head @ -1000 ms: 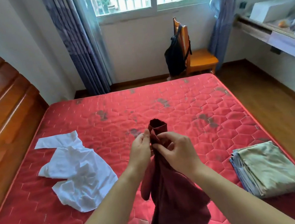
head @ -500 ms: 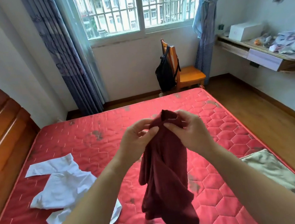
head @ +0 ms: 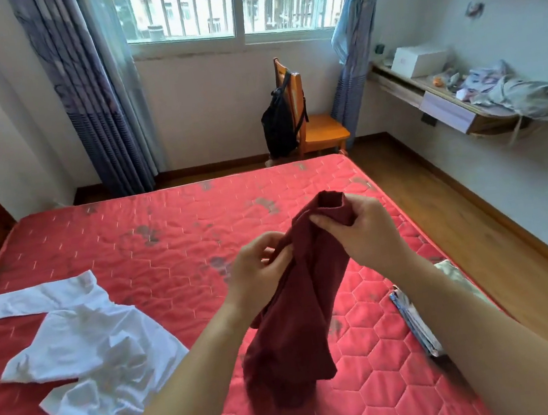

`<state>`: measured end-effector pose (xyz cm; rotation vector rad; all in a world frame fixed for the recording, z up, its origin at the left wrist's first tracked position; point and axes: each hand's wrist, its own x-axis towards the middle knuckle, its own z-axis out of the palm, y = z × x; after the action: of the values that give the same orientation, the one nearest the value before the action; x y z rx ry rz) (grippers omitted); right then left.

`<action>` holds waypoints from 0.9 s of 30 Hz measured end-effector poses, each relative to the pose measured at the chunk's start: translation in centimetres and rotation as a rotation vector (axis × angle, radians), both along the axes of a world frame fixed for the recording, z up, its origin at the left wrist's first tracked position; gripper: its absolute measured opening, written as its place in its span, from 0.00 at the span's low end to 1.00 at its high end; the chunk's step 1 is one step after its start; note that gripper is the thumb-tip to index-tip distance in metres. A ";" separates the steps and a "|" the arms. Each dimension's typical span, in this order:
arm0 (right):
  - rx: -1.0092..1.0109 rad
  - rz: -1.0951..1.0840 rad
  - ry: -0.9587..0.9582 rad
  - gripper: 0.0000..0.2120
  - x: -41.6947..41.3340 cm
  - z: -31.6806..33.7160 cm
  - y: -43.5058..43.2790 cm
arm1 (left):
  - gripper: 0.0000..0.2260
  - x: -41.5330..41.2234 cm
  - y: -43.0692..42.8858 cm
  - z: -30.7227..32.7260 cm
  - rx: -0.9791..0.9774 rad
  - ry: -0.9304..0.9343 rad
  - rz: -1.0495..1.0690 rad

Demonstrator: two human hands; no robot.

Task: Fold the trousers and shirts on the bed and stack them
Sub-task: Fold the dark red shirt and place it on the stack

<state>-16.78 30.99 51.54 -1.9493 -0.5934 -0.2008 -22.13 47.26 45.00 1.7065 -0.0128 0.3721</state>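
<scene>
- Task item: dark red soft-knit garment (head: 298, 307), held up in the air over mid-bed, just right of centre. It hangs bunched & twisted, lower end near the mattress at 6 o'clock; can't tell if it touches.
- The right hand (head: 368, 230), approx. 2 o'clock from centre, has thumb & fingers curled, pinching the garment's top end, where a hemmed tube opening shows (sleeve or leg? can't tell).
- The left hand (head: 256, 271), at centre, pinches a fabric edge lower down w/ thumb & fingertips, just beside the other hand.
- A red hexagon-quilted mattress (head: 133, 252) w/ grey smudges fills the lower view.
- A crumpled white cotton shirt (head: 86, 351) lies loose at 8 o'clock, not folded.
- A folded stack (head: 414, 321) sits at 4 o'clock near the bed's right edge: khaki piece on top, blue-striped layers beneath, partly hidden by the right forearm.
- Step in hand, prob.: sorting out the red piece, i.e. finding hem & edges to straighten it before folding. Not flat yet.
- Next move calls for: hands apart along one edge, shake out the twist, lay it flat on the mattress btwn white shirt & stack, then fold.
- Progress: some items stacked; red piece + white shirt left, so prob. past halfway.
- Bkgd at 12–1 o'clock: orange wooden chair (head: 323, 129) w/ black backpack (head: 279, 124) hung on it, barred window (head: 179, 12) above.
</scene>
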 end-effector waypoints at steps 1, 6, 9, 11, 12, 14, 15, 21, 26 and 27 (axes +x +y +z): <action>0.034 -0.029 -0.012 0.03 -0.1 0.2 0.0 | 0.03 -0.3 0.2 -0.6 0.008 0.016 -0.015; 0.053 -0.233 -0.043 0.04 -0.3 0.0 -0.9 | 0.07 -2.3 -0.8 -4.2 0.178 0.002 0.007; -0.014 -0.318 -0.084 0.05 -1.0 -0.8 -1.2 | 0.21 -3.2 -3.8 -5.4 0.238 -0.013 0.157; 0.000 -0.353 -0.092 0.05 -1.5 -0.8 -1.2 | 0.23 -3.0 -5.6 -5.5 0.241 0.007 0.254; 0.019 -0.365 -0.087 0.04 -1.6 -0.8 -1.3 | 0.21 -2.7 -6.1 -5.5 0.234 0.018 0.286; 0.067 -0.381 -0.072 0.04 -1.6 -0.6 -1.9 | 0.15 -2.2 -6.3 -5.5 0.221 0.046 0.310; 0.097 -0.384 -0.065 0.05 -1.5 -0.5 -2.3 | 0.12 -2.0 -6.0 -5.7 0.221 0.055 0.304; 0.270 -0.292 -0.027 0.13 0.3 1.2 -5.4 | 0.12 -1.0 -5.0 -6.5 0.182 0.041 0.154; 0.152 -0.059 -0.045 0.12 2.2 2.4 -8.2 | 0.10 2.0 -7.7 -4.5 0.024 0.048 -0.078; 0.142 -0.034 -0.037 0.12 2.6 2.6 -8.9 | 0.11 2.6 -8.3 -4.2 0.016 0.061 -0.105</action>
<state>-14.18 22.14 54.17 -1.8229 -0.5550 -0.2933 -19.58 38.94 40.82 1.7247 -0.0603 0.2427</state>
